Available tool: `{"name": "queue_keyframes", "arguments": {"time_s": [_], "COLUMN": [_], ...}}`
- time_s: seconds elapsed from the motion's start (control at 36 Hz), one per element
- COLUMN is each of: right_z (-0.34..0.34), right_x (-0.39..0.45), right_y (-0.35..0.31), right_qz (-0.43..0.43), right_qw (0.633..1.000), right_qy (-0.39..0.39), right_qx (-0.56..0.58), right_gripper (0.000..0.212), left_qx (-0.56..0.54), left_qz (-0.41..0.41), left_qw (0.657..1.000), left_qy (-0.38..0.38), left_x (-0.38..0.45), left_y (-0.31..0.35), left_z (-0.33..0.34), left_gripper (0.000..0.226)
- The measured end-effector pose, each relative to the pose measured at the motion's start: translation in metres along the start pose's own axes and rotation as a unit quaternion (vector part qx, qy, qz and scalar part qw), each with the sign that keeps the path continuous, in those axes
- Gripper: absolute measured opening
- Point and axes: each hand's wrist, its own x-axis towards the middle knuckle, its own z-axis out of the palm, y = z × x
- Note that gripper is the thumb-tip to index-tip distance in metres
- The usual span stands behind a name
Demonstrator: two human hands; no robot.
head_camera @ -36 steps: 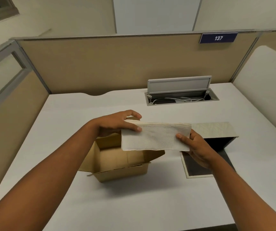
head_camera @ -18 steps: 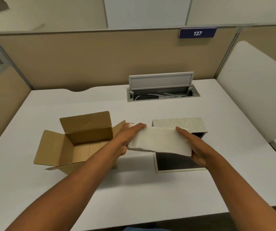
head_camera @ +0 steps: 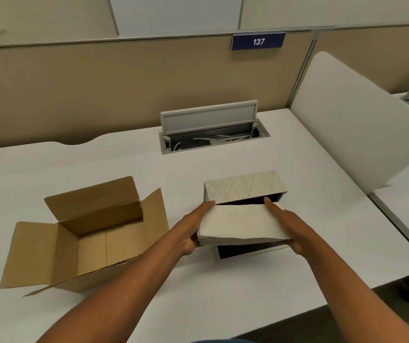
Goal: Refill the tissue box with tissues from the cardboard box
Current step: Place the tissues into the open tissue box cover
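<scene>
A flat stack of white tissues (head_camera: 241, 225) hangs between my two hands, tilted with its far edge at the dark opening of the tissue box (head_camera: 245, 185). That box is cream with a leaf pattern and lies on its side, its open face toward me. Its flat lid (head_camera: 248, 252) lies on the desk under the stack. My left hand (head_camera: 193, 227) grips the stack's left end and my right hand (head_camera: 287, 224) grips its right end. The brown cardboard box (head_camera: 87, 233) stands to the left with its flaps spread; its inside looks empty.
The white desk (head_camera: 223, 305) is bounded by tan partitions behind and a white divider (head_camera: 354, 125) on the right. An open cable tray (head_camera: 213, 138) with cords sits at the back. The desk's front edge is near my forearms.
Both hands carried the tissue stack from above the cardboard box rightward and down to the mouth of the tissue box. The stack now lies flatter, its far edge at the opening.
</scene>
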Motion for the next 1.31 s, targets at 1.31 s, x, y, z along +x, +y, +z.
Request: {"name": "queue_keyframes", "arguments": {"time_s": [1.31], "right_z": [-0.065], "right_x": [0.077], "right_y": [0.033], "right_qz": [0.006], "right_qw": [0.998], "right_qy": [-0.052], "right_qx": [0.023], "right_gripper": [0.03], "left_qx": [0.028], "left_qz": [0.066], "left_qw": [0.979], "left_qy": [0.189], "left_x": [0.057], "left_y": [-0.055], "left_z": [0.073], "left_gripper": [0.049]}}
